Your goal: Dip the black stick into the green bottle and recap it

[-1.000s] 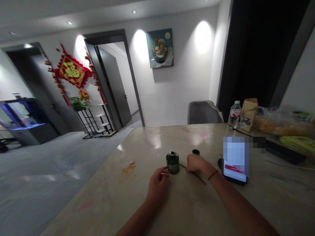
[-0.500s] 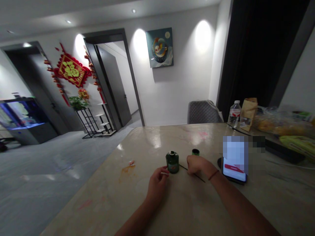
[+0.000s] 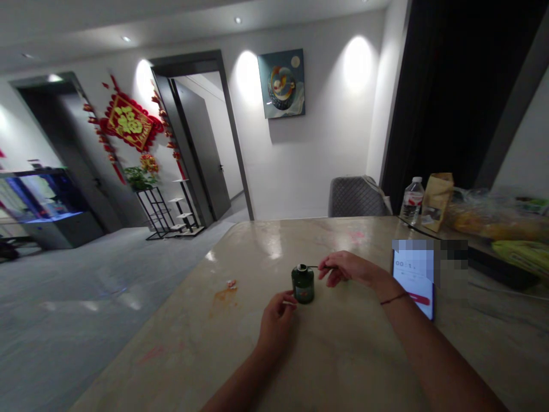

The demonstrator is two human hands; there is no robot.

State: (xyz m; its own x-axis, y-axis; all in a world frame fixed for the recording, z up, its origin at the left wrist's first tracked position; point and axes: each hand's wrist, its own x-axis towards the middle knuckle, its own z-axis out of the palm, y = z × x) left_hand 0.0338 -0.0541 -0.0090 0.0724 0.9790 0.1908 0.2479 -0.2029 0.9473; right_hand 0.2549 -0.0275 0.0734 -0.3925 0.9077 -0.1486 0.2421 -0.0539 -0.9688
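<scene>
A small dark-green glass bottle with a label and an uncovered, light-rimmed neck stands upright on the table. At its lower left side is my left hand, fingers curled against the glass. My right hand is raised just right of the neck, pinching a thin dark stick between thumb and fingers. The stick lies nearly level, its left end close to the bottle's mouth; whether it touches the rim I cannot tell. The small dark-green cap seen earlier is hidden behind my right hand.
A lit phone stands propped on the table beyond my right forearm. Farther right are a water bottle, a paper bag and plastic-wrapped food. An orange stain marks the left side; a grey chair stands behind.
My right hand has lifted the stick off the table and swung it up towards the bottle's neck. My left hand stays by the bottle. The view has shifted slightly.
</scene>
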